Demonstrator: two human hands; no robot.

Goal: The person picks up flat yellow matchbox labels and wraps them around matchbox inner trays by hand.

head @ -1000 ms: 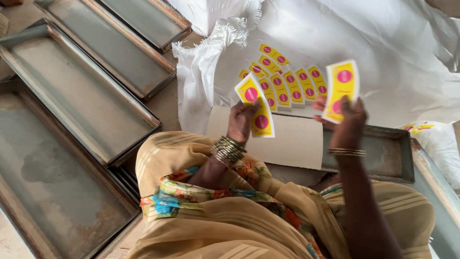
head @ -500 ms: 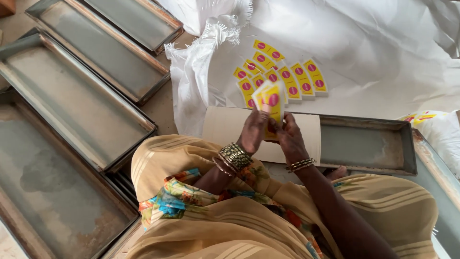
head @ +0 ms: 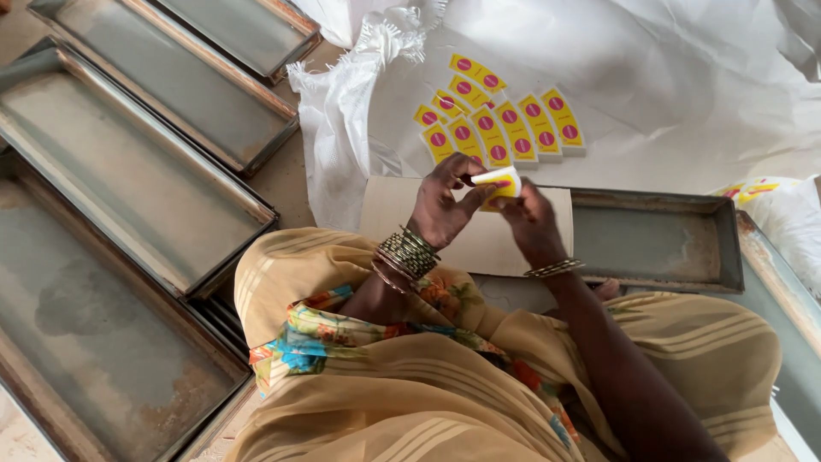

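Observation:
My left hand (head: 442, 205) and my right hand (head: 530, 224) meet over a pale cardboard sheet (head: 479, 248) and together hold a small yellow packet with red dots (head: 499, 182), seen edge-on. Just beyond them, several identical flat yellow packets (head: 505, 128) lie fanned in a row on a white woven sack sheet (head: 650, 77). Bangles circle both wrists. My lap, draped in ochre cloth with a floral print, fills the lower frame.
Long grey metal trays (head: 128, 184) lie side by side at the left, another pair at the top left (head: 222, 81). A metal tray (head: 654, 244) sits under the cardboard on the right. More yellow packets (head: 753, 190) show at the right edge.
A second ago each hand held up yellow packets apart. The hands have come together low over the cardboard and now hold one packet between them.

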